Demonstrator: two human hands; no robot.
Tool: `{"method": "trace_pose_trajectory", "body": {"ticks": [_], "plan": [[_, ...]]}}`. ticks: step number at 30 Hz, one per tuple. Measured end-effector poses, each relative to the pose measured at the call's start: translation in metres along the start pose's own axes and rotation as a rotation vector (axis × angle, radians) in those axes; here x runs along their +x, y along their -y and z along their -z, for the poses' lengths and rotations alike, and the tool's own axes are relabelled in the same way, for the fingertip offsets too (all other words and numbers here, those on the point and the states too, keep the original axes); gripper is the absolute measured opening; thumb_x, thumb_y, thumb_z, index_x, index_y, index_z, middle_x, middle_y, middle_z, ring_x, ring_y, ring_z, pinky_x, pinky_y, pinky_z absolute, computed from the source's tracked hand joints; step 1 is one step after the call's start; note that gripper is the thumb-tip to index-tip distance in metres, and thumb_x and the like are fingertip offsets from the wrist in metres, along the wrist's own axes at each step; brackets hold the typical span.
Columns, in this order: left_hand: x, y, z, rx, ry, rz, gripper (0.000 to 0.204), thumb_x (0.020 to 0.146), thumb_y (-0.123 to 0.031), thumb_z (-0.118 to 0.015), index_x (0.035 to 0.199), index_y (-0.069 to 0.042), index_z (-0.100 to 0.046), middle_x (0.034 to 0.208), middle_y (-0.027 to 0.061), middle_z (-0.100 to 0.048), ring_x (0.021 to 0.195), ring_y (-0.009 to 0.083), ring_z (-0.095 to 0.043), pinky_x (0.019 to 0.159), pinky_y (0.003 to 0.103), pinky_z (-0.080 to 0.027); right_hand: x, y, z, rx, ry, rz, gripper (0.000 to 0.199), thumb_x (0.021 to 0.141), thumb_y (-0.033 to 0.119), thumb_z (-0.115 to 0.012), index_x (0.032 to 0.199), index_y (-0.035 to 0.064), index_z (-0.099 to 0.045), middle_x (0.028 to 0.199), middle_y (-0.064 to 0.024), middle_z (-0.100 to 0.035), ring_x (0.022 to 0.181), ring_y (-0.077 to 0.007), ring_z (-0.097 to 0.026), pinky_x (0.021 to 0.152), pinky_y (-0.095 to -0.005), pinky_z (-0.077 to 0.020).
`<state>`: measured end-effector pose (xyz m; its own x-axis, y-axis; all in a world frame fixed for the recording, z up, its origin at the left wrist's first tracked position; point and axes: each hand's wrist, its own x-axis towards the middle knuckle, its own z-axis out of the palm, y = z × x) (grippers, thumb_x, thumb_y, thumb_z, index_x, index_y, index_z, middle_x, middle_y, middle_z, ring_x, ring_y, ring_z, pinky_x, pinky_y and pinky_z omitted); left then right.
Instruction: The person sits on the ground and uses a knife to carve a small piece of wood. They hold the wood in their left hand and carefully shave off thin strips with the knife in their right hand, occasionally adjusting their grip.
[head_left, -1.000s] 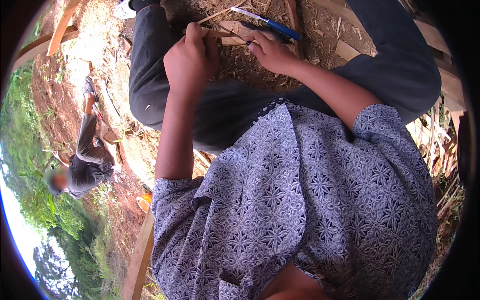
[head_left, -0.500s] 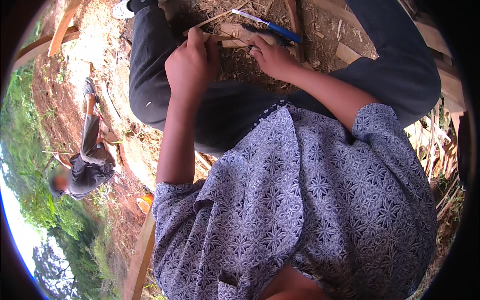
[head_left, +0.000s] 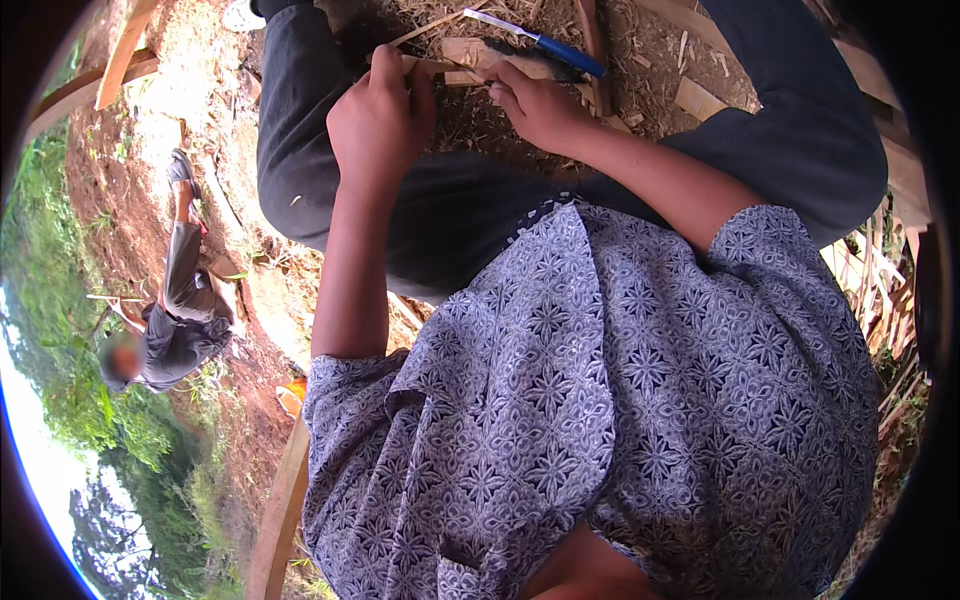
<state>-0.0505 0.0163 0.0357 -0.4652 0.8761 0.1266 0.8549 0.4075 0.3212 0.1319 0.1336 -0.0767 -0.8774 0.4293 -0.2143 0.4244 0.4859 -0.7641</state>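
My left hand [head_left: 380, 120] has its fingers clamped on a thin strip of pale wood [head_left: 432, 66], which points right, between my 2 hands. My right hand [head_left: 540, 112] has thumb and fingers pressed together on a slim tool [head_left: 467, 69]; most of it is hidden, and I cannot tell whether its end touches the strip or sits just beside it. A flat wood block [head_left: 462, 48] lies just beyond the strip, and a chisel [head_left: 570, 57] slants past it, blue handle to the right, blade far and left. Wood shavings [head_left: 548, 18] litter the ground between my legs [head_left: 300, 130]. Well apart, on the left, 1 other person [head_left: 180, 345] holds a thin stick [head_left: 105, 297]
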Motion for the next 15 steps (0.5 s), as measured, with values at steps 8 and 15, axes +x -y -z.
{"method": "trace_pose_trajectory", "body": {"ticks": [8,15], "plan": [[0.001,0.008,-0.004,0.009,-0.008,0.055,0.02,0.096,-0.022,-0.066,0.091,-0.007,-0.055,0.067,0.0131,-0.068,0.058,0.0345,-0.069,0.048,0.045,-0.052,0.018,0.009,0.04,0.698,0.419,-0.682,0.037,0.111,0.03,-0.05,0.147,0.023,-0.046,0.081,-0.0066,-0.059,0.066,-0.0136,-0.058,0.056,-0.0331,-0.0465],[-0.005,0.005,-0.002,-0.024,-0.002,0.077,0.018,0.098,-0.023,-0.067,0.094,-0.007,-0.057,0.068,0.0153,-0.069,0.062,0.0391,-0.07,0.053,0.049,-0.054,0.014,0.025,0.018,0.263,-0.206,0.123,0.034,0.109,0.032,-0.052,0.14,0.0188,-0.051,0.073,-0.0108,-0.065,0.068,-0.0298,-0.068,0.062,-0.045,-0.052]]}}
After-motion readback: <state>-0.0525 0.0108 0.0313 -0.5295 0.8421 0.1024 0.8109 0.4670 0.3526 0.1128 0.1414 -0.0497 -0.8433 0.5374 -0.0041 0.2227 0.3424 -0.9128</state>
